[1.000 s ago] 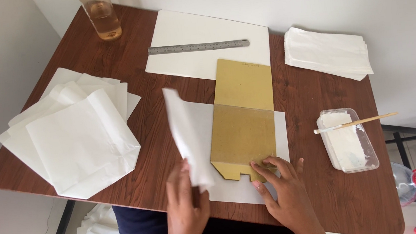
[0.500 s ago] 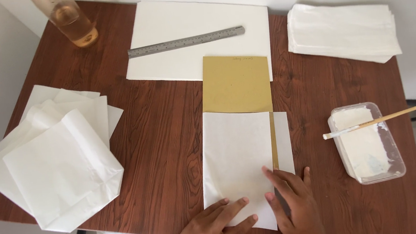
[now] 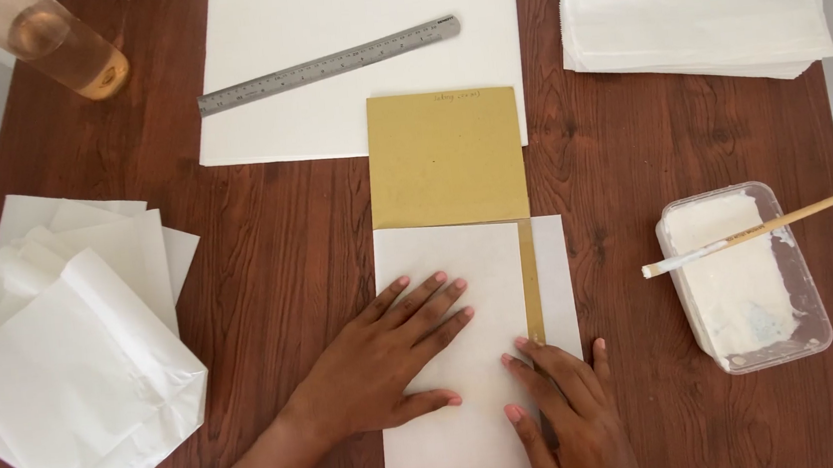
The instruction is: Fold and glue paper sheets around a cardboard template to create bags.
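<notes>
**Both palms flat on a folded white sheet over a tan card**

The tan card (image 3: 445, 158) lies near the middle of the wooden table (image 3: 287, 245), and everything else is placed from it. The white sheet (image 3: 457, 351) covers the card's near half, folded over so that only a thin tan strip shows along the sheet's right side, with a narrow white margin beyond the strip. The card appears to serve as a stiff form that keeps the fold straight.

The left hand (image 3: 392, 357) lies open and spread on the sheet, fingers fanned toward the strip, gripping nothing; its weight holds the flap down. The right hand (image 3: 567, 402) also rests flat, fingers extended along the sheet's near right part, its fingertips at the edge of the tan strip, where the fold line runs. Whether it is pinching the paper's edge I cannot tell from this angle.

Beyond the card, partly under its far edge, sits a large white board (image 3: 322, 72) with a metal ruler (image 3: 327, 66) on it. Right of the card, a clear tub of white paste (image 3: 742, 281) carries a brush (image 3: 767, 226) across its rim, within reach. Far right is a stack of flat white bags (image 3: 693, 9); left of the card, a loose heap of finished paper bags (image 3: 76, 354). A glass bottle (image 3: 48, 45) stands at the far left corner.
</notes>
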